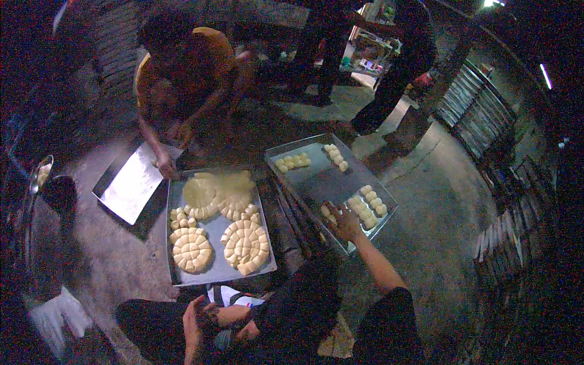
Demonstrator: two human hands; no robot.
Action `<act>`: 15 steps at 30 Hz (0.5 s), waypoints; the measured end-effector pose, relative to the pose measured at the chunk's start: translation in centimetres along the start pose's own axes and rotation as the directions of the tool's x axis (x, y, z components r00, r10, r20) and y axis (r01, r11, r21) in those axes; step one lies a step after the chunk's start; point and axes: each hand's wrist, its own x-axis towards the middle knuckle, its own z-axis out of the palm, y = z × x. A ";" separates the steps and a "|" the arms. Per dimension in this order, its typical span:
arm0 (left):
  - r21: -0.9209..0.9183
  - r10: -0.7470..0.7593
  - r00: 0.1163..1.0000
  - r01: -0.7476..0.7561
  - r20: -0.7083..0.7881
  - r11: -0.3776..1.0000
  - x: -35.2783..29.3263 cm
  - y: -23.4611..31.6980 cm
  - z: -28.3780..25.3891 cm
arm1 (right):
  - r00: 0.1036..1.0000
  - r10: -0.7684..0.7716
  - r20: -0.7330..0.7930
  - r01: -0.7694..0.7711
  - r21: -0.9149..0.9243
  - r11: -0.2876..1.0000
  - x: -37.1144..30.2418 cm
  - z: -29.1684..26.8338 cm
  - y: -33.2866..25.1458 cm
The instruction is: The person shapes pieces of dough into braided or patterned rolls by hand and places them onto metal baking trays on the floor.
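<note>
My right hand (345, 224) reaches into the right metal tray (316, 182), its fingers stretched over a short row of dough balls (326, 214) near the front edge. Touching shows there, but no dough is visibly lifted. Beside it lie two more rows of dough balls (368, 210); further rows (293, 162) sit at the far end. My left hand (194, 319) rests low over my lap, fingers loosely bent and apart, nothing seen in it. Ahead of it stands the left tray (221, 279), holding scored round dough pieces (246, 246) and small dough lumps (182, 218).
Across from me a person in a yellow top (213, 55) crouches, one hand (165, 165) at the left tray's far corner. An angled metal tray (131, 188) lies at left. Another person's dark-trousered legs (389, 91) stand behind. Corrugated sheet (474, 100) leans at right.
</note>
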 end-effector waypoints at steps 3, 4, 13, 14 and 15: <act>-0.022 0.001 1.000 -0.001 0.003 1.000 0.7 -0.8 -0.8 | 0.977 -0.132 -0.166 0.124 -0.056 0.991 -0.3 1.1 0.4; -0.018 0.007 1.000 -0.006 0.002 1.000 0.6 -0.9 -0.9 | 0.984 -0.106 -0.142 0.105 -0.014 0.994 -0.1 1.1 0.3; 0.035 0.011 1.000 -0.010 -0.013 0.999 0.7 -0.7 -1.3 | 0.990 0.144 -0.006 -0.140 0.195 0.971 2.6 3.8 2.6; 0.016 0.020 1.000 -0.020 0.004 1.000 0.6 -0.7 -0.7 | 0.983 0.179 0.042 -0.184 0.165 0.969 2.8 3.7 4.0; 0.007 0.031 0.999 -0.031 0.011 0.999 0.5 -0.5 -0.7 | 0.991 0.125 -0.046 -0.108 0.274 0.956 2.4 3.6 4.0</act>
